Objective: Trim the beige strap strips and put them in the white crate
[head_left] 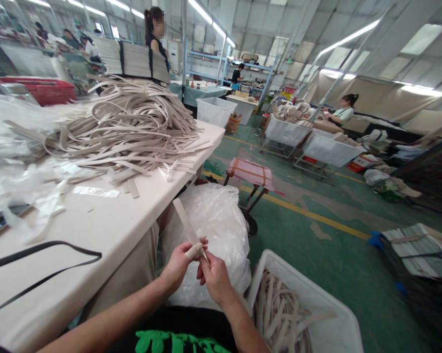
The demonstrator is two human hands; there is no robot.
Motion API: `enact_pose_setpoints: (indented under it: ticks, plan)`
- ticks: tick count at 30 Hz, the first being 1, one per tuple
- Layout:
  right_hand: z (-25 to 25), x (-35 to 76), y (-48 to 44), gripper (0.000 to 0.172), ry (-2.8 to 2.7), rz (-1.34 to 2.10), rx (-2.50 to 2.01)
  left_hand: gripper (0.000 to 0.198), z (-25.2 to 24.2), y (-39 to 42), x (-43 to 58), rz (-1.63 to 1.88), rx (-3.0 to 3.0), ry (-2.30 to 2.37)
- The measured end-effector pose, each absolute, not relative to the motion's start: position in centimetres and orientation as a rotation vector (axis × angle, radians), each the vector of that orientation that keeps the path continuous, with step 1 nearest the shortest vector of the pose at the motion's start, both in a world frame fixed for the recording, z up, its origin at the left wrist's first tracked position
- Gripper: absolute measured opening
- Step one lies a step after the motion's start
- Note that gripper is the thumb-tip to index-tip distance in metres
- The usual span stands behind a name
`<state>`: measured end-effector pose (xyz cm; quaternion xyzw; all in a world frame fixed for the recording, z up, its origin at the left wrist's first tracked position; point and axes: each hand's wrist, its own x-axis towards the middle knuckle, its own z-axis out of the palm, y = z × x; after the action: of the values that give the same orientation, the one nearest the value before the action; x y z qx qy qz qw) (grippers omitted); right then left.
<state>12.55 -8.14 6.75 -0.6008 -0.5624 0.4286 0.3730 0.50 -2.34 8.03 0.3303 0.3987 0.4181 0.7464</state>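
Both my hands meet low in the middle of the head view, over a big clear plastic bag (221, 215). A beige strap (183, 214) sticks up and to the left from between them. My left hand (182, 260) is closed on it, with a tan wrap around the thumb. My right hand (215, 277) pinches the strap's lower part close to the left fingers. Most of that lower part is hidden by the fingers. On the pale table (107, 211) to the left lies a large tangled heap of similar beige straps (133, 122).
A white bin (338, 323) holding beige straps stands at my lower right. A pink-topped stool (249, 171) is ahead on the green floor. A black cord (59, 243) and loose plastic film (40, 181) lie on the table. Several people work farther off, among white carts (287, 131).
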Motion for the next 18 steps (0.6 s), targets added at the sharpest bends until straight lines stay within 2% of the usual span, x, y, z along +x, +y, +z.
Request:
enact_pose_setpoints:
  ticks: [3, 5, 10, 13, 18]
  plan:
    - [6.3, 12.7, -8.7, 0.052, -1.426, 1.178, -1.562, 0.047, 9.1, -0.1, -0.4, 1.131, 0.582, 0.890]
    - [6.0, 12.6, -8.9, 0.055, -1.397, 1.198, -1.579, 0.043, 9.3, 0.8, -0.6, 1.156, 0.575, 0.910]
    - [5.9, 12.5, -8.7, 0.053, -1.417, 1.134, -1.573, 0.045, 7.1, -2.2, 0.5, 0.837, 0.731, 0.815]
    - [6.2, 13.9, -8.9, 0.052, -1.413, 1.100, -1.629, 0.044, 6.5, -3.6, 0.7, 0.804, 0.757, 0.812]
    - [8.8, 22.0, -11.2, 0.052, -1.154, 0.704, -1.880, 0.038, 7.8, -1.7, -0.6, 0.785, 0.612, 0.927]
